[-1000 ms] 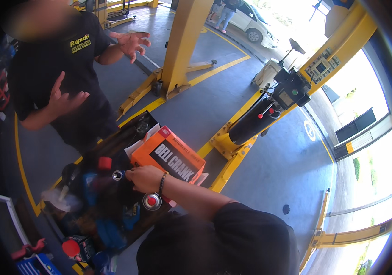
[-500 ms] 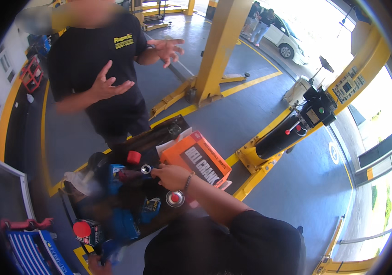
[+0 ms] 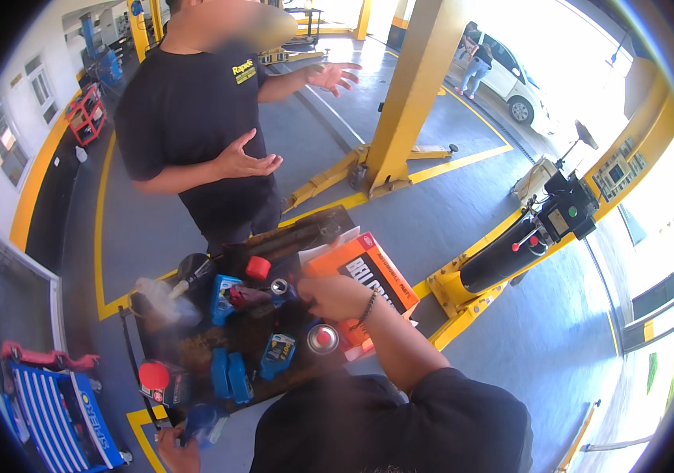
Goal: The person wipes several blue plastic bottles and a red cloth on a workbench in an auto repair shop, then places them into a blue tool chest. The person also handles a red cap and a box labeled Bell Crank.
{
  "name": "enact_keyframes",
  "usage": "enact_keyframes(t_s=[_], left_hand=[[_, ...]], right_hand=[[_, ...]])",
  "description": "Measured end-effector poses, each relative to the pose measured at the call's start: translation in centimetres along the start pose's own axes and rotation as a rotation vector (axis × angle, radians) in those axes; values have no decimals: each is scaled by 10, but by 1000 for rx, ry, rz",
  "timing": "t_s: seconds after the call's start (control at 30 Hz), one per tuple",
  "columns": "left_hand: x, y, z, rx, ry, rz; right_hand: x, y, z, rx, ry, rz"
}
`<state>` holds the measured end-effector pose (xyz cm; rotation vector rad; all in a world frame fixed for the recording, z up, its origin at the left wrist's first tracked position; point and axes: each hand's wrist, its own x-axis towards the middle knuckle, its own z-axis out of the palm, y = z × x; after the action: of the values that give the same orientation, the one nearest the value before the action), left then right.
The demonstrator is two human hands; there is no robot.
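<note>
My right hand is closed, fingers curled down over the near left side of an orange and black cardboard box; anything inside the fingers is hidden. A small open-topped metal can stands just left of it. Nearer me is a round metal tin with a red cap. My left hand, low at the left, is closed around a blurred clear and blue plastic item beside the cart. Blue bottles, another blue bottle and a red cap occupy the dark cart top.
Across the cart a person in a black shirt holds both hands raised. Yellow lift posts stand beyond and at the right. A blue and white striped tool cabinet is at the lower left. A white car is outside.
The view has shifted, moving the scene rightward. My right hand has drawn away from the small metal can. The other person's hands have turned, palms more upward.
</note>
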<state>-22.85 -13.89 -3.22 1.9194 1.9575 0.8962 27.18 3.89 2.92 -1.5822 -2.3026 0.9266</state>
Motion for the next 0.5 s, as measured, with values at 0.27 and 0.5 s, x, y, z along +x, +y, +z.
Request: enact_keyframes(t_s=[0.27,0.5], left_hand=[[4,7,1,20,-13,2],[2,14,0,24,-30,-31]], right_hand=[[-24,9,-22,184,407,-170],[-33,27,-31,1228,721,-492]])
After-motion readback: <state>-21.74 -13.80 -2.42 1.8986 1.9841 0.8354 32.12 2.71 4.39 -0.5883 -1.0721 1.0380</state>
